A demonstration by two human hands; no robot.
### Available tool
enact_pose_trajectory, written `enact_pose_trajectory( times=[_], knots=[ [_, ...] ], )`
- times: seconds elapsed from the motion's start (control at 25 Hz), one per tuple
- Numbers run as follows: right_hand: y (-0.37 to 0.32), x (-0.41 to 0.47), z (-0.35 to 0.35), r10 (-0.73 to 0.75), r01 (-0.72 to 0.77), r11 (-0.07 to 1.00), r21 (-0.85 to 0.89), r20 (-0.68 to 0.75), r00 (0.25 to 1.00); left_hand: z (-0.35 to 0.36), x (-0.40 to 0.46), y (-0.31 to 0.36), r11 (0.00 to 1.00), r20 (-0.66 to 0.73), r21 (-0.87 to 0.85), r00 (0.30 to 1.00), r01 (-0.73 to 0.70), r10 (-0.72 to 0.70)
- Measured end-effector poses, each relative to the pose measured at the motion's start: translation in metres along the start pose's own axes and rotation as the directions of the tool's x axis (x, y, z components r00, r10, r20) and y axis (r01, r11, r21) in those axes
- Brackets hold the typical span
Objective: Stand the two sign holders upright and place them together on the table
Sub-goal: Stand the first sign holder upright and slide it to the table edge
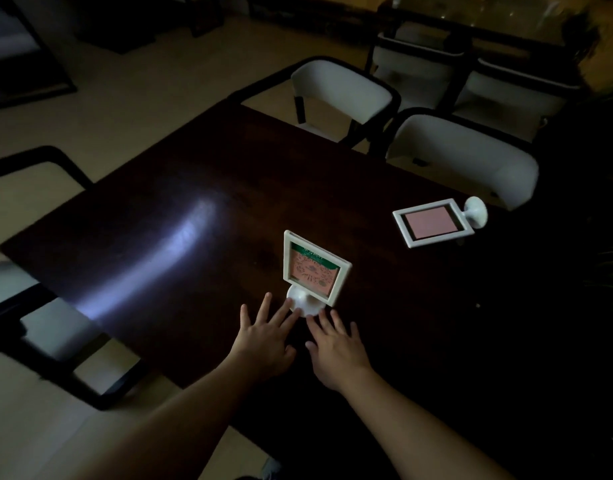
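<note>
Glossy dark wood table [201, 216]; white plastic sign holders [313, 268]

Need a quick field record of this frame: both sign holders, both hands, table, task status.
near sign holder: upright on its round base, printed card faces camera
far sign holder: lying flat, pink card up, base toward the chairs
left hand: open, fingertips at near holder's base
right hand: open, fingertips just short of that base
table: dark wood
chairs: white, at far edge
status: one upright, one down, apart

You have two sign holders: one upright [313, 271], one lying flat [436, 223]; two hands [267, 337] [336, 351]; one worktop [194, 188].
</note>
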State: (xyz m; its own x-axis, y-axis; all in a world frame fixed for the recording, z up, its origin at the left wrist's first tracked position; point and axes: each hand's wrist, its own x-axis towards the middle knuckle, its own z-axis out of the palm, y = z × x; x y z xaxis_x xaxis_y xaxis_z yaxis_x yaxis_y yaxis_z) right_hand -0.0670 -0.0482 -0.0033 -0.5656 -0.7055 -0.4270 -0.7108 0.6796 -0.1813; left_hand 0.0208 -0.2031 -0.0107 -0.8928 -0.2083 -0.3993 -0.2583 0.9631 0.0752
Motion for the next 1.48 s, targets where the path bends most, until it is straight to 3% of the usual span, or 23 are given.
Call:
enact_pose_trajectory(
  times=[0.4, 1.16, 1.48],
  knots=[
    [-0.038, 0.04, -0.01, -0.078, 0.078, 0.997, -0.027, -0.019, 0.997, -0.002, -0.002, -0.057, 0.995, -0.022, -0.07, 0.997, 0.071, -0.073],
    [-0.189, 0.22, -0.082, 0.06, -0.06, 0.998, -0.021, -0.007, 0.998, -0.06, 0.095, -0.294, 0.995, -0.098, -0.025, 0.991, -0.093, 0.09],
    [-0.243, 0.29, -0.106, 0.066, -0.067, 0.998, -0.018, -0.037, 0.997, -0.08, 0.126, -0.372, 0.996, -0.139, -0.044, 0.988, -0.075, 0.068]
  ],
)
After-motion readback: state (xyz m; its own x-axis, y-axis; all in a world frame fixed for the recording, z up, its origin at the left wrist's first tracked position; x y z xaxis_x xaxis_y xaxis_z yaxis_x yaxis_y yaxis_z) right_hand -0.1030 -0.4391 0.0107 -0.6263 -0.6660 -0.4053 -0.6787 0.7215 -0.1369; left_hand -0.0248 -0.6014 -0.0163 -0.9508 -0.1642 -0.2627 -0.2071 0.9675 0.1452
